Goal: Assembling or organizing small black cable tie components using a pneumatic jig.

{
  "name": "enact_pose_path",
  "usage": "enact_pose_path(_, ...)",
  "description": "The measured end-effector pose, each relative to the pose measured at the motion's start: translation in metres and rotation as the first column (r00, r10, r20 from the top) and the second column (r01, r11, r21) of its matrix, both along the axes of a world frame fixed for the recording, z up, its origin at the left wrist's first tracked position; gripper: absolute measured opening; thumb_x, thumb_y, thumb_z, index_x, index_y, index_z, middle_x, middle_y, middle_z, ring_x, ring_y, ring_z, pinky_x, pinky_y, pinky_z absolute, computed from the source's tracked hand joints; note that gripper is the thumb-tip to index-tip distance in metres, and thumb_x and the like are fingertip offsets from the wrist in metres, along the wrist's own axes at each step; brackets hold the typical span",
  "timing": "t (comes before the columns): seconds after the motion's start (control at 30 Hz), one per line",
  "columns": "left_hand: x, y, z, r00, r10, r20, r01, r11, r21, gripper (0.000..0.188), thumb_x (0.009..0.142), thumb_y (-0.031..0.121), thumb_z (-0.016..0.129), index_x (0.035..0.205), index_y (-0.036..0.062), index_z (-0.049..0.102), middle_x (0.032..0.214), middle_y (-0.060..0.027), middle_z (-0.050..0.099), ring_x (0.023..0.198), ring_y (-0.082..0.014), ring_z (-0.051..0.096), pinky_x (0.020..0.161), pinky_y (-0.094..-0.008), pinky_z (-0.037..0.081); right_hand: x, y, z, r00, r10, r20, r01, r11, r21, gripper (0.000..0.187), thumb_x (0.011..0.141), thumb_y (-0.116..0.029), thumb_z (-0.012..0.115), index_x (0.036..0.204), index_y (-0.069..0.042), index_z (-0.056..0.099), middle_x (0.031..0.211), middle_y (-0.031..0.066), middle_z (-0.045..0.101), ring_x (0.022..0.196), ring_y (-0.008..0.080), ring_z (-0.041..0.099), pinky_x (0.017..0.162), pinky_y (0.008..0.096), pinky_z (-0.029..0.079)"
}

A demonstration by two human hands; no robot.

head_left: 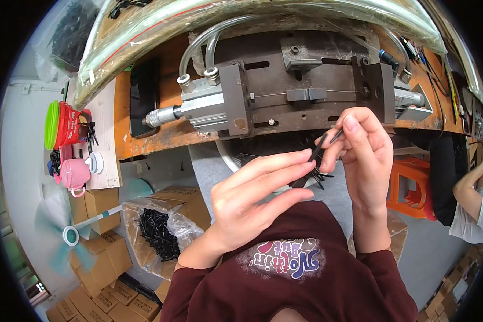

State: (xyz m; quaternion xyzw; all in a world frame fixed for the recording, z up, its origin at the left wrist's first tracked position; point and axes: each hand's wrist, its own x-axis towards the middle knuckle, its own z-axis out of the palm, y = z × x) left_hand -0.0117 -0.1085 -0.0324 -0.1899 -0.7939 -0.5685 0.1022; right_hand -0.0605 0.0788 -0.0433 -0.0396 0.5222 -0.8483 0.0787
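My left hand point(252, 188) is in front of my chest, its fingers long and close together and the thumb below them. A dark, slim stick point(319, 146) sticks up past its fingertips and seems to run on between fingers and thumb. Facing it, my right hand point(366, 147) pinches a short, thin black stick point(336, 135) between thumb and forefinger. The two sticks are close to each other. More thin black pieces point(321, 179) show below and between the hands, partly hidden by the fingers.
Beyond the hands, a dark metal fixture point(273, 115) with two air cylinders stands on a wooden bench point(124, 145). A carton of black parts point(158, 233) and a fan point(71, 236) are at left. An orange stool point(408, 182) and another person's arm point(469, 188) are at right.
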Motion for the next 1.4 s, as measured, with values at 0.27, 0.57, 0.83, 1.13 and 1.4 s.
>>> enact_pose_path(0.27,0.005,0.004,-0.008,0.978,-0.116,-0.174,0.098,0.989,-0.107,0.040,0.063,0.013,0.086,0.099,0.0000,0.073,0.112,-0.0176,0.069,0.090,-0.0241,0.072,0.072,-0.0287,0.060,-0.003,0.003,0.002,0.999,0.048,0.004,-0.047,0.998,-0.042,0.018,0.102,-0.015,0.049,0.098,0.001,0.054,0.080,0.0206,0.068,0.053,0.0163,0.064,0.051,0.0251,0.052)
enact_pose_path(0.57,0.008,0.004,-0.011,0.959,-0.146,-0.242,0.115,0.984,-0.139,0.026,0.068,-0.001,0.078,0.094,-0.0058,0.072,0.112,-0.0196,0.069,0.085,-0.0240,0.073,0.068,-0.0292,0.061,0.000,0.003,0.002,0.998,0.068,0.011,-0.068,0.998,-0.019,0.018,0.102,-0.017,0.050,0.097,0.000,0.055,0.077,0.0186,0.068,0.051,0.0141,0.062,0.049,0.0236,0.050)
enact_pose_path(0.83,0.006,0.003,-0.008,0.958,-0.148,-0.245,0.101,0.976,-0.194,0.029,0.065,-0.001,0.081,0.092,-0.0044,0.073,0.107,-0.0194,0.070,0.082,-0.0236,0.073,0.069,-0.0293,0.062,0.004,0.002,0.002,0.994,0.102,0.048,-0.100,0.994,-0.038,0.019,0.102,-0.017,0.051,0.098,0.000,0.056,0.077,0.0172,0.068,0.050,0.0132,0.061,0.049,0.0237,0.050)
enact_pose_path(1.13,0.009,0.003,-0.009,0.958,-0.135,-0.253,0.086,0.977,-0.193,0.027,0.066,0.000,0.082,0.092,-0.0034,0.073,0.107,-0.0183,0.070,0.081,-0.0227,0.073,0.068,-0.0288,0.062,0.007,0.000,0.003,0.999,0.039,-0.005,-0.038,0.996,0.080,0.016,0.100,-0.012,0.053,0.099,0.003,0.057,0.075,0.0164,0.068,0.052,0.0128,0.062,0.050,0.0230,0.051)
enact_pose_path(1.4,0.008,0.001,-0.008,0.964,-0.151,-0.219,0.113,0.978,-0.174,0.028,0.066,0.001,0.082,0.092,-0.0034,0.073,0.107,-0.0194,0.070,0.081,-0.0233,0.073,0.068,-0.0292,0.062,0.012,-0.001,0.005,0.997,0.056,-0.056,-0.052,0.996,0.075,0.014,0.099,-0.007,0.053,0.100,0.006,0.057,0.076,0.0173,0.068,0.054,0.0135,0.063,0.051,0.0231,0.052)
